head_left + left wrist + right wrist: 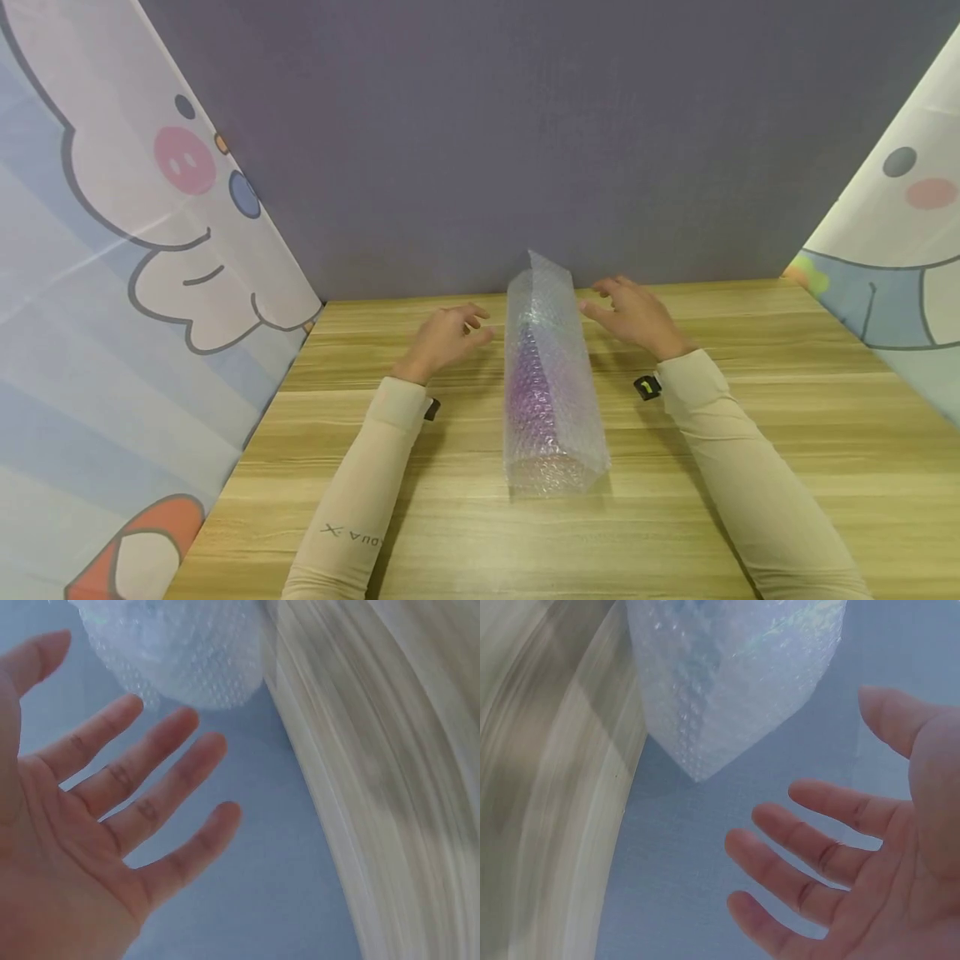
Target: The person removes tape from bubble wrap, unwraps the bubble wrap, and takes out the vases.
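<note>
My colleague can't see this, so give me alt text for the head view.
A long, clear bubble-wrap bundle with purple showing through lies on a yellowish wood-grain tabletop, between a person's bare left hand and right hand. A flat grey panel stands behind.

left arm: sleeved, stretched toward far edge of desk | left hand: near that edge, palm inward, fingers apart and slightly bent, thumb separate | right arm: sleeved, angled inward toward same edge | right hand: palm inward, fingers spread, slightly bent, thumb separate
</note>
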Demonstrator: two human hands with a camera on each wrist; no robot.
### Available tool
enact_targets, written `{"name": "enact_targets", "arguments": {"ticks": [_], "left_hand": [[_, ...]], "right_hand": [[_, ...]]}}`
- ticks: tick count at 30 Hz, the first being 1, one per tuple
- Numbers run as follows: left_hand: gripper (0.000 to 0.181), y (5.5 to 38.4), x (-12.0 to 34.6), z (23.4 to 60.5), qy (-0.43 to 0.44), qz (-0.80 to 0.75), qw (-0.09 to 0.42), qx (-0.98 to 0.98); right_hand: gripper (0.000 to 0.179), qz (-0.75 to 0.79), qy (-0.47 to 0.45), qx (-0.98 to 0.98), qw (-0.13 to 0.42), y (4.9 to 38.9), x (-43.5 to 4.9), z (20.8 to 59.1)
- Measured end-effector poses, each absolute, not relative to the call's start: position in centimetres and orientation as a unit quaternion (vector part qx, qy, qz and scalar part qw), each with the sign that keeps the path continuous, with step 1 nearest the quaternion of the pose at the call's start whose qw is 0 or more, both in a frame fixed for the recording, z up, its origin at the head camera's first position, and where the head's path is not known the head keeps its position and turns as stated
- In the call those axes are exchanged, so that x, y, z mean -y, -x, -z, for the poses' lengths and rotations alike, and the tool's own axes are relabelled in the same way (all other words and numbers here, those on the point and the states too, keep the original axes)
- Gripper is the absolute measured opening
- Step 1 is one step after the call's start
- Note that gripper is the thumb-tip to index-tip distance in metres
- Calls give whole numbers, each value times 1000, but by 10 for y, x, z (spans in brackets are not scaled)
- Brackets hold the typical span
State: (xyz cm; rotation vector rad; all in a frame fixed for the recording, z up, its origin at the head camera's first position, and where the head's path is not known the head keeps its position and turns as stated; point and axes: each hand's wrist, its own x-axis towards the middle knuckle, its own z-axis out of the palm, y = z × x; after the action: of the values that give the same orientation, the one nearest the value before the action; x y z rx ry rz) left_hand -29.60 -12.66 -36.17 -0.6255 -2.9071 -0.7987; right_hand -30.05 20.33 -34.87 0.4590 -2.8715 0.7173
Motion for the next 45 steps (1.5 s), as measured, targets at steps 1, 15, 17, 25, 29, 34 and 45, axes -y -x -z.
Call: {"name": "enact_targets", "arguments": {"ticks": [1,15,17,25,29,34,45], "left_hand": [[47,296,125,362,206,264,22,942],[78,287,110,368,215,296,-52,929],[79,286,109,368,216,294,-54,929],[85,286,105,367,215,289,-84,929],[90,285,104,367,208,283,-108,930],[93,284,101,370,206,284,-124,928],[104,283,95,376,210,288,-127,926]], "right_hand": [[60,-240,-155,956,72,300,-202,349],[58,-232,-172,957,39,297,-197,350],[58,-233,-175,956,39,296,-197,350],[59,-241,-216,946,28,295,-196,351],[60,-244,-232,942,21,295,-194,351],[56,-251,-249,935,34,295,-191,352],[54,-268,-266,924,57,292,-180,351]]}}
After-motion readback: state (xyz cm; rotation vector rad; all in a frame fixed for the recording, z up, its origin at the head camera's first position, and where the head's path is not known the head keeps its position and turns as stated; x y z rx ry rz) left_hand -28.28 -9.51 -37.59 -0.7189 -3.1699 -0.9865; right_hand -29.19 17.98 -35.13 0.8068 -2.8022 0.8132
